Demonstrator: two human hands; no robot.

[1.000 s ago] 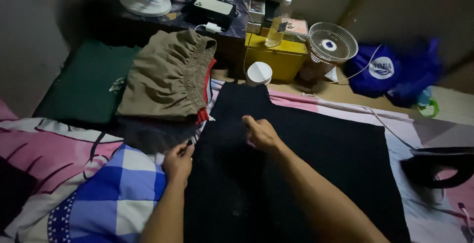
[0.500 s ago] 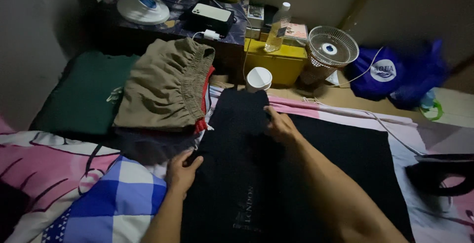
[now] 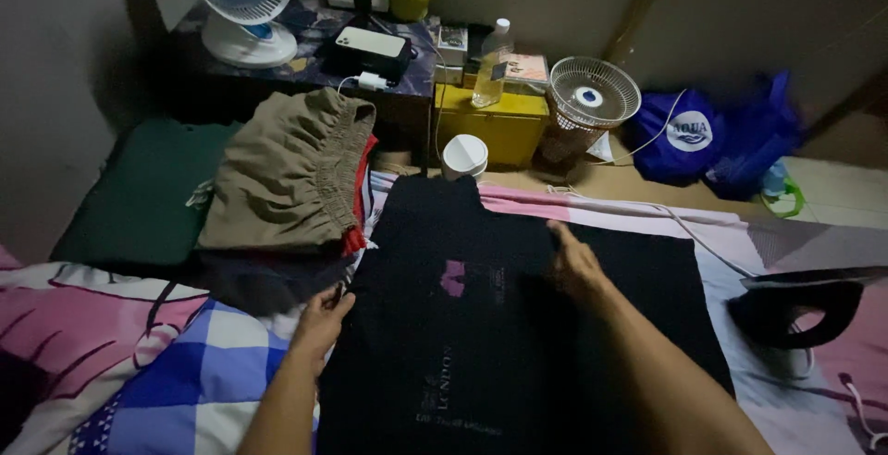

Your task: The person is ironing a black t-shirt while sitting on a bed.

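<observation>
A black garment (image 3: 481, 325) with a small purple mark and pale print lies flat on the bedding in front of me. My left hand (image 3: 321, 316) pinches its left edge, fingers closed on the cloth. My right hand (image 3: 575, 263) rests flat on the cloth right of the middle, fingers together and pointing away from me. Under the garment's right part lies a darker black rectangle of cloth (image 3: 666, 279).
A folded khaki garment (image 3: 287, 173) tops a pile at the left, beside a green one (image 3: 139, 191). A black iron (image 3: 795, 302) sits at the right. Behind stand a white cup (image 3: 463, 154), yellow box (image 3: 490, 122), two fans (image 3: 592, 94), a bottle and blue bags (image 3: 712, 131).
My right hand has slid across the black garment from its upper middle to the right. The purple mark now shows. My left hand stays on the left edge.
</observation>
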